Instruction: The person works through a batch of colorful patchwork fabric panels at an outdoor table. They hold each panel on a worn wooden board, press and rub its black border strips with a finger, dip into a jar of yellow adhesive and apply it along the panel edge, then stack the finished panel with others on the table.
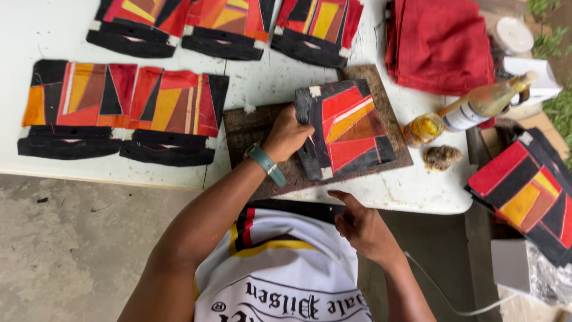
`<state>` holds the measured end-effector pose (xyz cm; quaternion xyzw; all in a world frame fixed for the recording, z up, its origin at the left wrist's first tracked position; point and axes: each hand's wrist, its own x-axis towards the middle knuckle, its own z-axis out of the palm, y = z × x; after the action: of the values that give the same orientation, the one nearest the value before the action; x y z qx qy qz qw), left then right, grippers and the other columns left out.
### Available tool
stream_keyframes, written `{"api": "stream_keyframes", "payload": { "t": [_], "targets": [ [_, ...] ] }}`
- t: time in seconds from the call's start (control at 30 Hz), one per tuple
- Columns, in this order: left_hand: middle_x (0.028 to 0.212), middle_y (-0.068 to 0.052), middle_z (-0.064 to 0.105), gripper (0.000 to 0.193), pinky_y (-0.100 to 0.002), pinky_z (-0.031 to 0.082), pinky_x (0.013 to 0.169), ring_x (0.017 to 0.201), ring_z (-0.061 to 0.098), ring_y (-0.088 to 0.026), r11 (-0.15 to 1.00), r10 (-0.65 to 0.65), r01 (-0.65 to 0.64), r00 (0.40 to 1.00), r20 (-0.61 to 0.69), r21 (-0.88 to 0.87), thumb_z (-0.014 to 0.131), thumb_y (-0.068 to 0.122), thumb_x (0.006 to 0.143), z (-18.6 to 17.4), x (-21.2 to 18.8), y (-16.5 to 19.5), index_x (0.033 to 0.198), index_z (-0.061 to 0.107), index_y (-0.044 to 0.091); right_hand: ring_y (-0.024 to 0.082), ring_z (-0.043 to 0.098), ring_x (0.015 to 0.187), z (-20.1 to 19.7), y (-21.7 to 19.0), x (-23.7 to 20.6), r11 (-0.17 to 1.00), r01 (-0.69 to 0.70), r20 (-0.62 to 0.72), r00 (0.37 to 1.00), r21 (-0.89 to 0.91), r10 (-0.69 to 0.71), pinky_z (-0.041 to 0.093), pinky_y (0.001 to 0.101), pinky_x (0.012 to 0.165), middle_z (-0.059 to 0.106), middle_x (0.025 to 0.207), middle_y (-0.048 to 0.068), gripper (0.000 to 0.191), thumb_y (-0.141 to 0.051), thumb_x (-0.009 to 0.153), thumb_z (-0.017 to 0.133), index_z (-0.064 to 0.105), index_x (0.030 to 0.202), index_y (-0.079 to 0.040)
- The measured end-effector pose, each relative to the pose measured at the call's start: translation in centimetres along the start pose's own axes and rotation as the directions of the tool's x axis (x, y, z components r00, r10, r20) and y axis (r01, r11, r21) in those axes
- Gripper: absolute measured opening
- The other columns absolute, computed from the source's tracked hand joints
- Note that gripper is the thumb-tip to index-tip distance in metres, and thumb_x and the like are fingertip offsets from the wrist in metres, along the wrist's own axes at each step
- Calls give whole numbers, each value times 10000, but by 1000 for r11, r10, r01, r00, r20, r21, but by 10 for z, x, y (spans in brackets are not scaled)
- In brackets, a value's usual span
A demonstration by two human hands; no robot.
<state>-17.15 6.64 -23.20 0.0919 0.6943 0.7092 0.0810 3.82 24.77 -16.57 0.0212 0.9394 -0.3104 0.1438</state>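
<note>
Here, right of centre in the frame, I am seeing a small open jar sitting on the white table, holding something yellow; I cannot tell what it is. Beside it a bottle is lying tilted, with pale liquid showing through its clear part. A brownish lump is resting just below the jar.

The patchwork piece is sitting at the centre of the frame on a dark brown board. It is looking like a stitched panel of red, orange, yellow and brown wedges framed in black, with a black band folded along its left edge.

My left hand is clenching into a fist, fingers together, on that black left edge, a green band showing at the wrist. My right hand is hovering below the table edge, lower centre, fingers loosely curled and holding nothing.

Counting, I am seeing five similar finished panels lying flat: three along the top edge and two at the upper left. One stack of more panels is sitting at the right edge, and one pile of red cloth is lying at the upper right.
</note>
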Motion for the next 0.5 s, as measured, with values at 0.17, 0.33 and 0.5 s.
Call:
{"api": "stream_keyframes", "payload": {
  "t": [0.17, 0.33, 0.5],
  "targets": [
    [1016, -81, 720, 340, -337, 579, 754, 848, 684, -173, 947, 95, -140, 982, -162, -290, 685, -45, 808, -36, 11, 15, 1135, 619, 20, 84, 532, 506, -13, 22, -3, 979, 30, -240, 970, 201, 19, 476, 264, 520, 660, 649, 54, 621, -29, 847, 680, 515, 1440, -106],
    [1092, -115, 696, 444, -373, 598, 936, 984, 707, -229, 709, 190, -477, 839, -510, -520, 644, -136, 756, -105, 69, 41, 1166, 559, 12, 106, 579, 455, -17, 1, 3, 981, 193, -411, 893, -16, -183, 483, 278, 461, 687, 843, 39, 584, -75, 789, 770, 531, 1322, -61],
    [1175, -165, 659, 532, -479, 579, 849, 1043, 679, -306, 761, 156, -503, 755, -637, -410, 637, -174, 789, -147, 131, 50, 1289, 522, -34, 158, 608, 533, -63, -98, -30, 759, 468, -379, 669, -452, -639, 529, 327, 527, 710, 819, 38, 270, -126, 772, 819, 646, 972, -74]
  ]
}}
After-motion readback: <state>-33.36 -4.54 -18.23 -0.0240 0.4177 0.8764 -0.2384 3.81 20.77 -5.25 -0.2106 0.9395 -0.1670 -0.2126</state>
